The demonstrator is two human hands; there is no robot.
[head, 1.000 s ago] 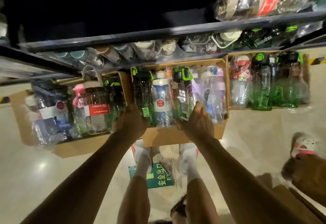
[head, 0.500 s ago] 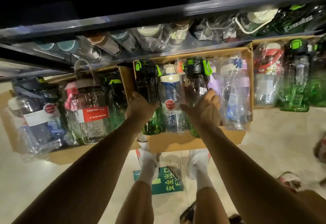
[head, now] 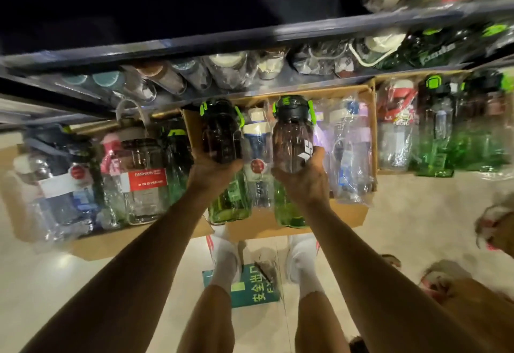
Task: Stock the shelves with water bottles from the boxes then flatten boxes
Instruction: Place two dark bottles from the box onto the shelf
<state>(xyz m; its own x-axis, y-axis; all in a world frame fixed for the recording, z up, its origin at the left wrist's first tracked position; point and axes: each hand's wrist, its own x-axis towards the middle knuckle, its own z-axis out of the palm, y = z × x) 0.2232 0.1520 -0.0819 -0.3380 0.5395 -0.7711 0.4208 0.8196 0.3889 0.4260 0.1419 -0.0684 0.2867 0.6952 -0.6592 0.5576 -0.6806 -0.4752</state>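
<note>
While upright, bottle (head: 292,141) in right hand (head: 304,183)

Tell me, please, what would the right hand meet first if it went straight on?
Probably the shelf's front rail, just beyond the top of the brown bottle that the right hand grips; depth is unclear.

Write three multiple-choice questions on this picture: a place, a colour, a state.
1. Where is the blue-and-white bottle? A) in the cardboard box, between the dark bottle and the tinted bottle B) on the top shelf C) beside the feet
2. What colour are the tinted bottle's lid clips? A) red B) green C) white
3. What does the left hand do? A) hangs empty B) grips the dark bottle C) flattens a box
1A, it stands there; 2B, green flanks the black lid; 3B, it wraps the bottle's base.
</note>
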